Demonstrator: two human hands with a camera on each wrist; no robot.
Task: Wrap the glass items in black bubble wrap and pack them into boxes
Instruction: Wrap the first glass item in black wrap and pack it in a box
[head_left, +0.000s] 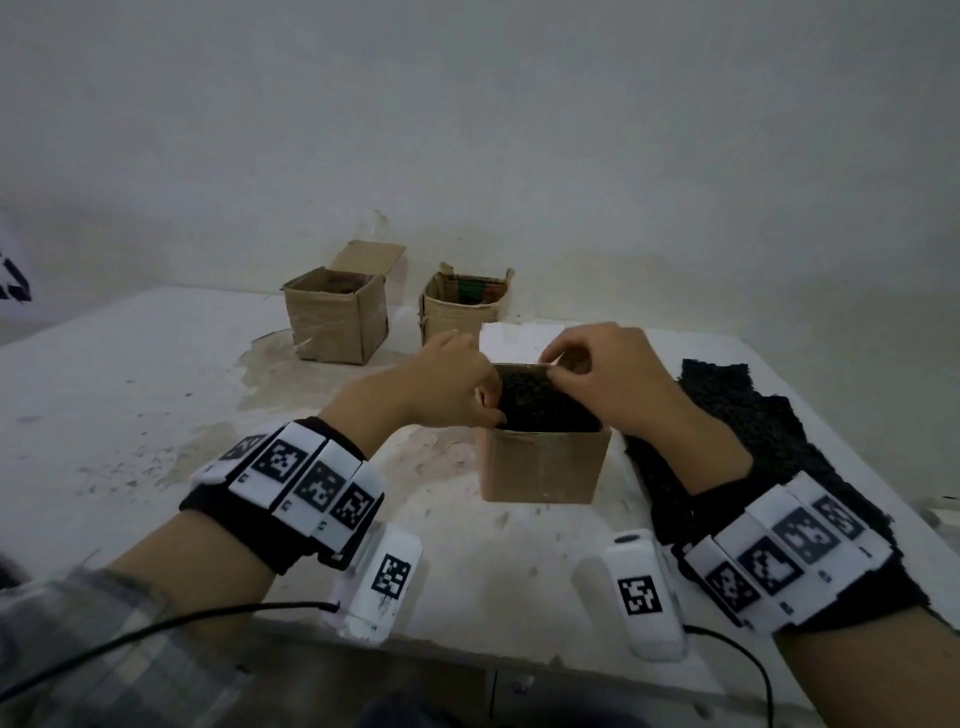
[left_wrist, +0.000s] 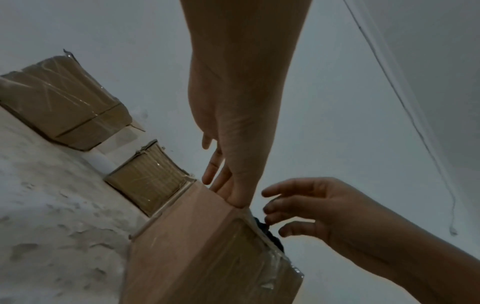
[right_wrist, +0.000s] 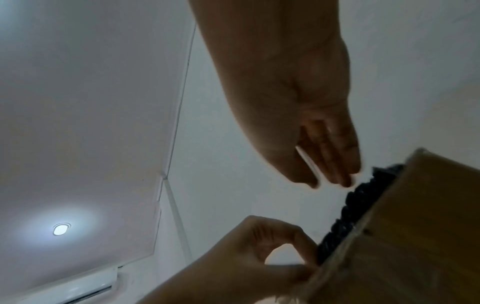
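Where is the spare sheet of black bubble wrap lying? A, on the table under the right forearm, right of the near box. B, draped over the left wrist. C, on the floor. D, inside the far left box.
A: the spare bubble wrap lies flat on the table, right of the near box and partly under the right forearm.

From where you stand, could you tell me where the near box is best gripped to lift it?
Probably by its two flat side walls, one hand from each side of the near box. The open top is filled by the black bubble-wrap bundle, so a top grip looks poor.
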